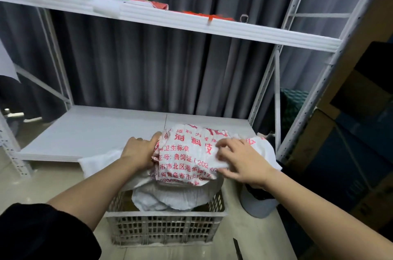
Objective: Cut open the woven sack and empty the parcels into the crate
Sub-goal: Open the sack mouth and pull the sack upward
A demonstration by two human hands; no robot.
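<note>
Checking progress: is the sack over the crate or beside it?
Over it: both hands hold the woven sack above the crate, its white end drooping inside.

The sack (187,159) hides the crate (163,227) interior; parcels unseen

One woven sack (187,153), one crate (165,225), two hands, two shelves, one knife (237,249)
</note>
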